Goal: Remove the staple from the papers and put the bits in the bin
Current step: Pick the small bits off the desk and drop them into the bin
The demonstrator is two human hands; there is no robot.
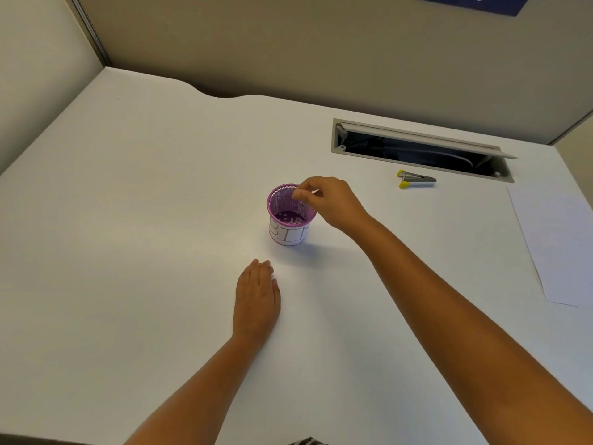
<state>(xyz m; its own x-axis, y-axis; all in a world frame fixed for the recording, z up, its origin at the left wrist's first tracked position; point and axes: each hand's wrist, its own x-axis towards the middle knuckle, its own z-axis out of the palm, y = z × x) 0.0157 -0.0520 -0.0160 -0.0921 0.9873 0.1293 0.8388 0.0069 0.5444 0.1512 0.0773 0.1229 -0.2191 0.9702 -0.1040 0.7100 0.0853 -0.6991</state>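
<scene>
A small purple mesh bin [282,200] with a white paper label stands in the middle of the white desk; several small pale bits lie on its bottom. My right hand [330,203] hovers over the bin's rim with thumb and fingertips pinched together; whatever they hold is too small to see. My left hand [256,297] lies flat on the desk in front of the bin, fingers straight. A staple remover [415,179] with yellow tips lies to the right, behind the bin. White papers [555,242] lie at the desk's right edge.
An open cable tray slot [420,149] is cut into the desk at the back right. Beige partition walls [288,43] enclose the desk at the back and left. The desk's back edge has a curved notch [221,94].
</scene>
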